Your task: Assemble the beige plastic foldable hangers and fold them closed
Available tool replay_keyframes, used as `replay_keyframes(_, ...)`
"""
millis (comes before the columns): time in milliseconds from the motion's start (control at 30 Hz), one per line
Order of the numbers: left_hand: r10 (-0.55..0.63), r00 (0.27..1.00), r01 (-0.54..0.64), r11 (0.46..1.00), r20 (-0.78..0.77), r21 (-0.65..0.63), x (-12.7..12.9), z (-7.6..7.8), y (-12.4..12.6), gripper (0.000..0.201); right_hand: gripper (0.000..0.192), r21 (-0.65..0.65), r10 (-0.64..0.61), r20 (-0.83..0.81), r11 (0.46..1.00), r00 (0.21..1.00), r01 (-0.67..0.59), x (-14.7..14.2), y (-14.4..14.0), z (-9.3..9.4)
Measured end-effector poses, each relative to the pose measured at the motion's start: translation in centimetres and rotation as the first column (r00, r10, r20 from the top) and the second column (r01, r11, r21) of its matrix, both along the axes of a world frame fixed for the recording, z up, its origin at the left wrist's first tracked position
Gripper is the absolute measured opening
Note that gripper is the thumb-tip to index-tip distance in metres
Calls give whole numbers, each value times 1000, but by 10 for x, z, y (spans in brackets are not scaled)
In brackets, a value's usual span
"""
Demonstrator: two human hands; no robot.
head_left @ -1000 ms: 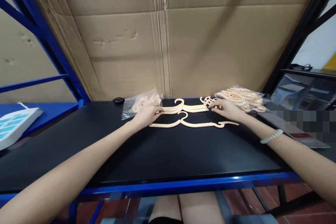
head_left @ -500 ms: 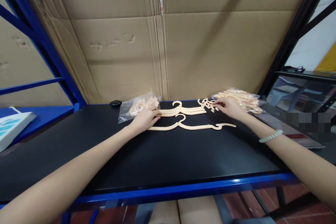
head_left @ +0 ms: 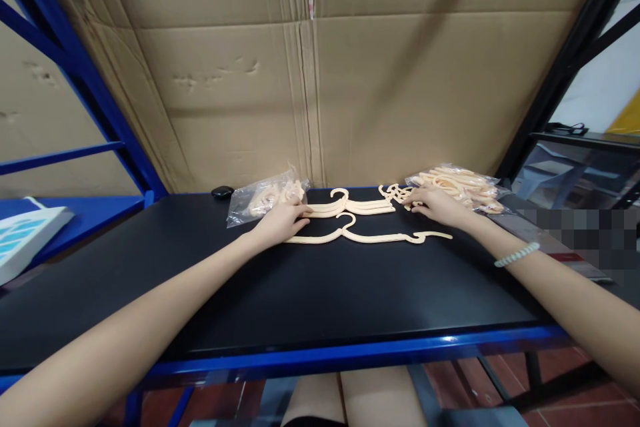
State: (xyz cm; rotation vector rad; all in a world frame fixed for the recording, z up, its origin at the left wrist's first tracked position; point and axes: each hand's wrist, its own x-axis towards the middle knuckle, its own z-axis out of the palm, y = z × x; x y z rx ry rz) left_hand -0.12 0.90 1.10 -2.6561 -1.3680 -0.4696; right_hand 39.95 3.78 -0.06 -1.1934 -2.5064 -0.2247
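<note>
Left hand (head_left: 280, 223) lies flat, fingers loose and unclosed, tips pressing the left end of the stacked hangers (head_left: 350, 207) at the back of the desk (head_left: 320, 293). Right hand (head_left: 435, 205) rests at the stack's right end, fingertips on the small clips (head_left: 395, 192); whether they pinch cannot be told. One hanger (head_left: 370, 236) lies just in front, between both hands. Bags (head_left: 263, 197) and (head_left: 460, 185) flank them.

Head view — forward-down, over table (head_left: 300, 293)
</note>
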Motion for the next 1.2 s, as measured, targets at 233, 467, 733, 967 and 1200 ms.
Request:
replay_keyframes(233, 2, 1000, -2, 1000, 24, 7, 2, -3, 0, 24, 25, -50, 15, -38, 999, 999, -17, -2, -2, 1)
replay_keyframes(467, -2, 998, 2, 1000, 58, 4, 3, -3, 0, 19, 24, -88, 45, -71, 995, 996, -51, -3, -5, 3)
replay_keyframes(733, -6, 998, 7, 1000, 68, -9, 6, 0, -2, 13, 21, -85, 96, -100, 991, 990, -105, -2, -5, -1)
replay_keyframes(967, -12, 997, 11, 1000, 74, 14, 9, 6, -9, 12, 28, 14, 66, -346, 998, 936, -65, -4, -15, 7)
replay_keyframes(1200, 24, 987, -32, 998, 159, 50, 11, 10, -22, 14, 30, -39, -128, -626, 990, 769, 133, -10, -32, 24)
